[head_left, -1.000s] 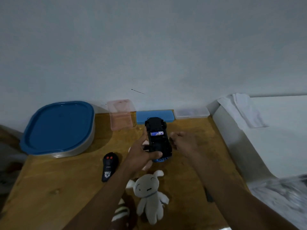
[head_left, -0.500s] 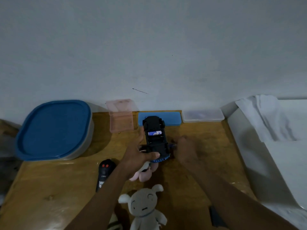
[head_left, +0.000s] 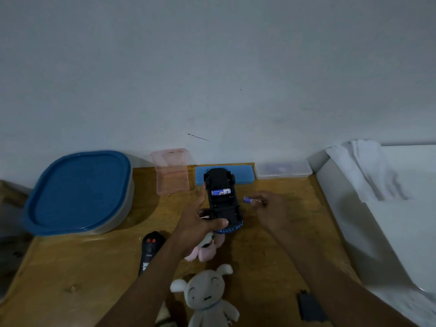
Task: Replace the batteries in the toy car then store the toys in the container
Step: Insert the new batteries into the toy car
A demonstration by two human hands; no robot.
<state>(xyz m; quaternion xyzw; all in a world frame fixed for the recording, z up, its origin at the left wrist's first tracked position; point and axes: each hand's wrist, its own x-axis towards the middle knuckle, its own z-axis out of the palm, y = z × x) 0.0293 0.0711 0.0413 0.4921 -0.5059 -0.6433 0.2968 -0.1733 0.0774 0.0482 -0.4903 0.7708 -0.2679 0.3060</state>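
My left hand (head_left: pixel 197 224) grips the blue toy car (head_left: pixel 223 201), held upside down above the wooden table (head_left: pixel 94 267). Its battery bay is open, with one blue and white battery (head_left: pixel 220 192) lying inside. Just right of the car, my right hand (head_left: pixel 269 208) pinches a second battery (head_left: pixel 247 199) by its end. A black remote with red buttons (head_left: pixel 151 250) lies left of my left forearm. A pink plush (head_left: pixel 207 247) is partly hidden under my left hand. A grey plush (head_left: pixel 207 296) lies near the front edge. The big container with a blue lid (head_left: pixel 77 192) stands at the back left.
An open pink plastic box (head_left: pixel 172 173), a flat blue case (head_left: pixel 245 177) and a clear lidded box (head_left: pixel 283 169) line the wall. A small black cover piece (head_left: pixel 311 306) lies at the front right. White bedding (head_left: pixel 382 197) borders the table's right side.
My right hand has come up from the table beside the car and now pinches a battery. My left hand has kept the upturned car in the same place.
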